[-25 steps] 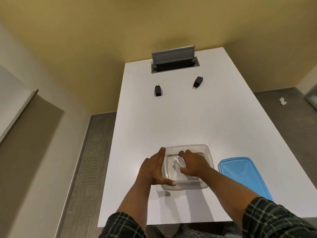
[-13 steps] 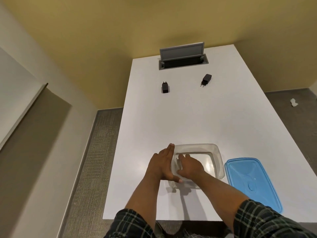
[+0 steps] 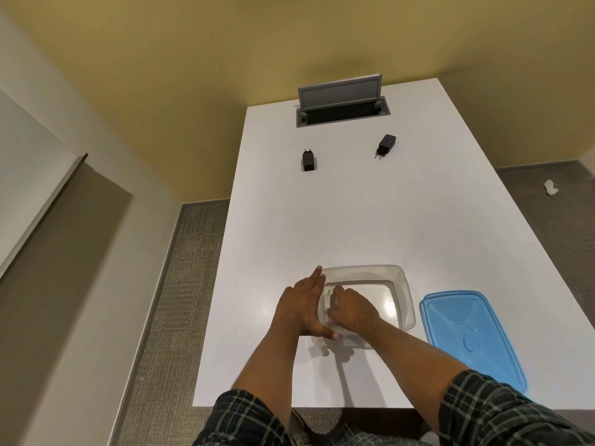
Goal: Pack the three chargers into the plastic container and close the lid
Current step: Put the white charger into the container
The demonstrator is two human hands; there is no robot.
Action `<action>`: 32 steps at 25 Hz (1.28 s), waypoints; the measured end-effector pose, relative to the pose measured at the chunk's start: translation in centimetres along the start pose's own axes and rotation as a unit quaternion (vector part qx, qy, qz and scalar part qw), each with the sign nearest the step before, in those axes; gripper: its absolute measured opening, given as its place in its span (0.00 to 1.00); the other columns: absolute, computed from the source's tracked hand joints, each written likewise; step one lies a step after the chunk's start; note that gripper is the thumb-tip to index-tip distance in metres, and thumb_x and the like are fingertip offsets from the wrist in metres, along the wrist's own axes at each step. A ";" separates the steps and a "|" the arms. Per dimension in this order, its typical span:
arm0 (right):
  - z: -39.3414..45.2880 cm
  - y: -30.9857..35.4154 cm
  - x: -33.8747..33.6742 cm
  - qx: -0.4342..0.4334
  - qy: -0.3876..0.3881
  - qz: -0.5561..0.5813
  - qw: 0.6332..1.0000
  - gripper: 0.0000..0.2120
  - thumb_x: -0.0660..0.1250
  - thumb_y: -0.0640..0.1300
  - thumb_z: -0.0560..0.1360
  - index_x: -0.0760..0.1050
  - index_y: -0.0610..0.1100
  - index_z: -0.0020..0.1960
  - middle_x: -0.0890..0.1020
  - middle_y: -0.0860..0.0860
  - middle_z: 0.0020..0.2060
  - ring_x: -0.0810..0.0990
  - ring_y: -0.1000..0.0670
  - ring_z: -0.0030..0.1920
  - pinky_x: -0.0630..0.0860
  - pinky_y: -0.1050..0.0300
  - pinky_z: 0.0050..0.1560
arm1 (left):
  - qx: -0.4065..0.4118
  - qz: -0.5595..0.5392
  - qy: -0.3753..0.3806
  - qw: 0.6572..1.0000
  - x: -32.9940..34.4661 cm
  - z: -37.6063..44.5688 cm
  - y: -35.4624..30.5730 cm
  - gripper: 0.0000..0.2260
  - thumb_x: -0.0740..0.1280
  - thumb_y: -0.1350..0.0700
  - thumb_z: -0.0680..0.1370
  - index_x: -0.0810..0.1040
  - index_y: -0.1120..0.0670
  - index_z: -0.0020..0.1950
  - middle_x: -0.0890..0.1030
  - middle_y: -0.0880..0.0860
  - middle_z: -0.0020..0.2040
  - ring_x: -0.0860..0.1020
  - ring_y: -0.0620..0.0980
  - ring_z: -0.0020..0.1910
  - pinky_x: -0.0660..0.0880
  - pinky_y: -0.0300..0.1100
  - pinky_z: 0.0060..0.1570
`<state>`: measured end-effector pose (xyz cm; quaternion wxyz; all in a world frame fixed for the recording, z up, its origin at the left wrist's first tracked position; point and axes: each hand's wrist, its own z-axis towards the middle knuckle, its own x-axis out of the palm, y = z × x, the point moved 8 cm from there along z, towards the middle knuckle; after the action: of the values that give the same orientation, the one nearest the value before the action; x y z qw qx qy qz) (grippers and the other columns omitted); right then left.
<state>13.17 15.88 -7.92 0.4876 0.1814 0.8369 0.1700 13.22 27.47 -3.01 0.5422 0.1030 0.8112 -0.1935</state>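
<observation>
While the white table stands against a yellow wall, two black chargers lie far off near its cable hatch. Left hand lies flat-fingered against the clear container; right hand curls inside, its grip hidden. Blue lid lies beside.

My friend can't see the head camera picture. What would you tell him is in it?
A person's right hand reaches inside a clear plastic container on a white table while the left hand steadies its side. A blue lid lies to the right, and two black chargers sit at the far end.
</observation>
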 end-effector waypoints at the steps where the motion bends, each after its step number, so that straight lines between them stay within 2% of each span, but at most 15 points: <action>1: 0.4 0.0 -0.5 -0.006 -0.010 0.002 1.000 0.19 0.64 0.50 0.76 0.71 0.44 0.64 0.83 0.45 0.54 0.83 0.43 0.52 0.80 0.49 0.51 | -0.004 0.001 -0.007 1.000 -0.4 0.4 0.2 0.64 0.72 0.24 0.58 0.48 0.52 0.83 0.42 0.45 0.84 0.58 0.50 0.80 0.68 0.52 0.70; 3: 0.9 -0.2 -1.7 -0.020 -0.027 0.002 0.999 0.18 0.62 0.49 0.76 0.72 0.44 0.64 0.84 0.46 0.52 0.83 0.43 0.50 0.80 0.49 0.50 | -0.001 0.004 -0.017 1.000 -1.2 1.1 0.3 0.64 0.72 0.24 0.58 0.48 0.52 0.83 0.42 0.46 0.84 0.58 0.50 0.80 0.68 0.52 0.70; 6: 0.5 -0.5 -1.8 -0.050 -0.029 -0.023 0.998 0.21 0.61 0.50 0.76 0.70 0.48 0.67 0.84 0.47 0.52 0.83 0.44 0.51 0.79 0.50 0.49 | 0.012 0.006 -0.006 1.000 -0.8 1.0 0.1 0.64 0.70 0.22 0.57 0.45 0.49 0.83 0.43 0.46 0.84 0.58 0.51 0.81 0.67 0.53 0.71; 8: -0.1 -0.4 -1.6 -0.069 -0.031 -0.055 0.996 0.24 0.61 0.53 0.76 0.68 0.51 0.71 0.82 0.48 0.56 0.83 0.44 0.53 0.79 0.50 0.50 | 0.024 -0.002 -0.011 1.000 -0.7 0.7 0.1 0.64 0.68 0.20 0.57 0.42 0.44 0.83 0.45 0.46 0.84 0.58 0.51 0.80 0.67 0.54 0.71; 10: -0.4 -0.5 -2.1 -0.099 -0.069 -0.078 0.990 0.24 0.60 0.57 0.77 0.67 0.52 0.71 0.80 0.49 0.59 0.83 0.45 0.53 0.80 0.49 0.50 | 0.026 -0.003 -0.036 0.999 -1.4 0.4 0.4 0.61 0.64 0.18 0.59 0.40 0.43 0.82 0.46 0.46 0.84 0.58 0.51 0.80 0.67 0.53 0.70; 14: -0.9 -0.3 -3.9 -0.154 -0.139 -0.090 0.974 0.17 0.59 0.58 0.79 0.74 0.53 0.65 0.81 0.54 0.54 0.84 0.46 0.47 0.80 0.50 0.44 | -0.004 0.003 -0.082 0.997 -2.6 0.4 1.8 0.48 0.49 0.22 0.71 0.44 0.48 0.83 0.49 0.48 0.84 0.58 0.51 0.81 0.67 0.51 0.71; 16: -1.4 0.6 -5.0 -0.195 -0.184 -0.092 0.959 0.13 0.59 0.57 0.80 0.77 0.53 0.58 0.82 0.54 0.49 0.84 0.47 0.42 0.79 0.51 0.39 | -0.037 -0.011 -0.106 0.994 -2.9 0.3 2.8 0.45 0.44 0.25 0.74 0.47 0.50 0.83 0.51 0.49 0.84 0.58 0.51 0.81 0.67 0.51 0.71; 19: -2.0 2.6 -6.4 -0.274 -0.257 -0.112 0.920 0.11 0.60 0.55 0.80 0.79 0.52 0.51 0.81 0.54 0.41 0.81 0.47 0.32 0.76 0.53 0.28 | -0.088 -0.049 -0.124 0.987 -2.8 0.4 4.4 0.43 0.40 0.27 0.75 0.47 0.52 0.84 0.51 0.50 0.84 0.56 0.50 0.81 0.65 0.50 0.73; 21: -1.7 3.5 -7.5 -0.288 -0.278 -0.116 0.909 0.11 0.60 0.55 0.81 0.79 0.52 0.51 0.81 0.54 0.41 0.81 0.48 0.31 0.76 0.53 0.27 | -0.105 -0.066 -0.132 0.983 -2.7 0.7 5.2 0.42 0.39 0.29 0.76 0.47 0.52 0.83 0.52 0.50 0.84 0.56 0.50 0.81 0.64 0.51 0.74; 25: 0.8 3.7 -10.7 -0.223 -0.285 -0.070 0.929 0.12 0.61 0.57 0.80 0.78 0.53 0.57 0.81 0.55 0.49 0.84 0.51 0.38 0.79 0.54 0.33 | -0.114 -0.068 -0.137 0.982 -2.9 2.3 6.4 0.42 0.38 0.30 0.76 0.49 0.54 0.83 0.54 0.52 0.83 0.58 0.52 0.81 0.65 0.52 0.74; 29: 5.0 2.4 -11.6 -0.106 -0.211 -0.050 0.970 0.25 0.62 0.57 0.79 0.67 0.49 0.72 0.76 0.49 0.62 0.82 0.45 0.56 0.80 0.48 0.49 | -0.120 -0.084 -0.136 0.980 -3.3 4.2 7.5 0.42 0.38 0.30 0.76 0.50 0.54 0.83 0.54 0.52 0.83 0.57 0.52 0.81 0.63 0.51 0.75; 32: 8.4 1.5 -12.2 -0.042 -0.180 -0.043 0.982 0.29 0.64 0.58 0.78 0.63 0.48 0.75 0.73 0.46 0.67 0.78 0.42 0.62 0.77 0.46 0.56 | -0.125 -0.090 -0.134 0.979 -3.4 6.1 8.5 0.38 0.42 0.33 0.79 0.49 0.54 0.83 0.53 0.52 0.83 0.55 0.52 0.82 0.58 0.49 0.76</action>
<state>26.31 12.35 -1.95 0.6443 0.1525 0.7346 0.1482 22.94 32.72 -3.65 0.6350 -0.0663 0.7547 -0.1510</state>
